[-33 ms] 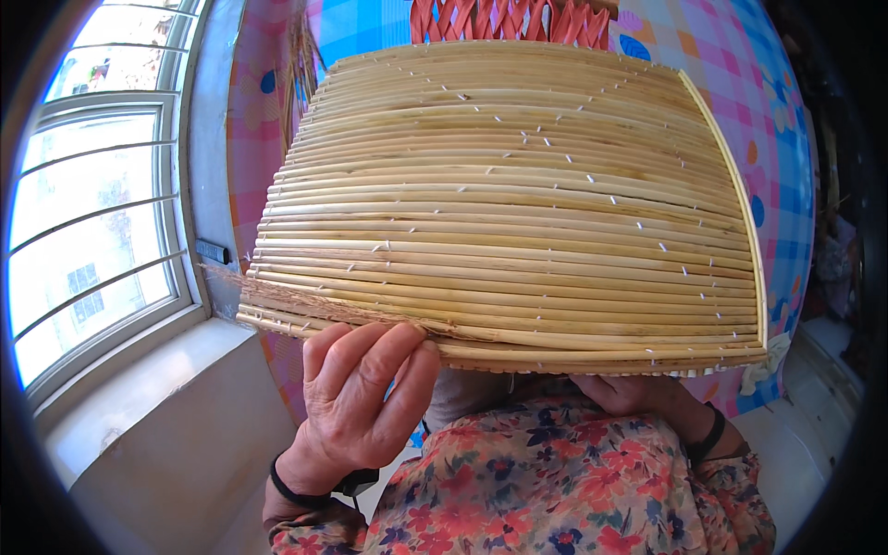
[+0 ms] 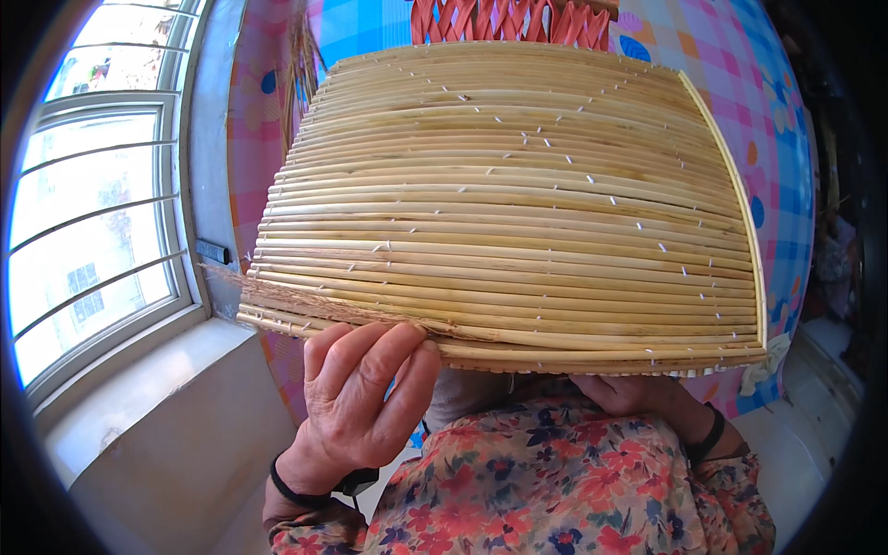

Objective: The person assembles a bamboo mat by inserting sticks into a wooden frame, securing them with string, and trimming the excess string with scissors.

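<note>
A broad mat of pale yellow plant stalks, laid side by side and stitched with short white thread ends, fills the middle of the view. One loose-looking stalk with a brown feathery seed head lies along its near edge, the head pointing left. My left hand is closed over this near edge, left of centre, its fingertips against the stalk. Under the near edge, right of centre, is my right hand; the mat hides its fingers, so what they hold does not show.
Beneath the mat spreads a pink and blue checked cloth. Red crisscrossed strips stand beyond the far edge. Dry stalks lie at the far left, beside a barred window and its white sill.
</note>
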Available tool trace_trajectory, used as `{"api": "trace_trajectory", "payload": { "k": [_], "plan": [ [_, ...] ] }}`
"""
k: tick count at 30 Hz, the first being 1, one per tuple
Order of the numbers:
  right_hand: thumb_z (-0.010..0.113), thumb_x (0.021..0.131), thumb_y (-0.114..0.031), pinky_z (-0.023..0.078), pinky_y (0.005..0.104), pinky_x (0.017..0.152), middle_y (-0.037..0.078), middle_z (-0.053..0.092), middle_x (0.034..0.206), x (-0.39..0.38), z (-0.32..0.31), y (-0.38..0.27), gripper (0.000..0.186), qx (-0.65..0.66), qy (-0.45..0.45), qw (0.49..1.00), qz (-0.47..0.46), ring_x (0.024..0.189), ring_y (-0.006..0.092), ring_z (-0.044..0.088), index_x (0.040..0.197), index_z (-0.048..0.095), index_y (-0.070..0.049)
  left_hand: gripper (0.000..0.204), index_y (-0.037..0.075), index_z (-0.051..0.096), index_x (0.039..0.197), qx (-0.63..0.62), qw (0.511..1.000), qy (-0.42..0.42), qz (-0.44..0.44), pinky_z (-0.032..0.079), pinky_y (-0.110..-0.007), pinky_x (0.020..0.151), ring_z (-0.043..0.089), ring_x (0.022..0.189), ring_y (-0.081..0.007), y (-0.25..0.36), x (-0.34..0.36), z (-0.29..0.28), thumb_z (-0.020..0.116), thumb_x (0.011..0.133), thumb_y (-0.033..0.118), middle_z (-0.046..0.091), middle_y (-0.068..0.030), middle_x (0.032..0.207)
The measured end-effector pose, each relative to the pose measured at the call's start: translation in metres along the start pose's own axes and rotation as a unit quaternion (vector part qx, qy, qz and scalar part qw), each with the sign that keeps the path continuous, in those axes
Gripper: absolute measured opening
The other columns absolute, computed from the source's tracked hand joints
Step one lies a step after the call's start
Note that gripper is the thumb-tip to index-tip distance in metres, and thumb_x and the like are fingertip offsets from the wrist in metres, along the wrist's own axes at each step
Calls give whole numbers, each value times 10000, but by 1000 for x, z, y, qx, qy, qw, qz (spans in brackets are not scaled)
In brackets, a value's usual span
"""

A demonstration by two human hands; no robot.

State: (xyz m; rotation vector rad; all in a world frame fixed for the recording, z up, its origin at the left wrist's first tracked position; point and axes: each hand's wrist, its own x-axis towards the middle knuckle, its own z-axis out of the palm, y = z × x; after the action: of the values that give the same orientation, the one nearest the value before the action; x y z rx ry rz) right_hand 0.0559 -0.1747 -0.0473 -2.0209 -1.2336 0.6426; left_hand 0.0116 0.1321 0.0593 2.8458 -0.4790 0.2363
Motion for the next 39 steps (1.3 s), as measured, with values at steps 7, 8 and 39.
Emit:
{"api": "trace_trajectory", "payload": {
  "k": [7, 8, 39],
  "plan": [
    [693, 851, -126, 471, 417, 962, 160, 639, 1161, 0, -4, 3, 329, -170, 8, 980, -107, 1095, 322, 603, 1141, 648, 22, 265, 17, 654, 950, -1, 1000, 0, -12, 455, -359, 752, 595, 859, -229, 1, -1, 1, 669, 689, 62, 627, -92, 1007],
    [693, 851, -126, 471, 417, 962, 160, 639, 1161, 0, -3, 2, 329, -170, 8, 979, -108, 1095, 322, 603, 1141, 648, 22, 266, 18, 654, 950, -3, 1000, 3, -10, 456, -357, 754, 593, 862, -229, 1, -1, 2, 669, 688, 61, 626, -92, 1006],
    [701, 813, -132, 492, 441, 915, 112, 659, 1014, 1, -5, 4, 185, -204, 22, 968, -141, 1011, 312, 624, 974, 693, -41, 289, 34, 645, 1016, -161, 977, -87, -112, 463, -396, 795, 554, 893, -305, -11, 24, -14, 684, 734, -18, 585, -92, 967]
  ]
}}
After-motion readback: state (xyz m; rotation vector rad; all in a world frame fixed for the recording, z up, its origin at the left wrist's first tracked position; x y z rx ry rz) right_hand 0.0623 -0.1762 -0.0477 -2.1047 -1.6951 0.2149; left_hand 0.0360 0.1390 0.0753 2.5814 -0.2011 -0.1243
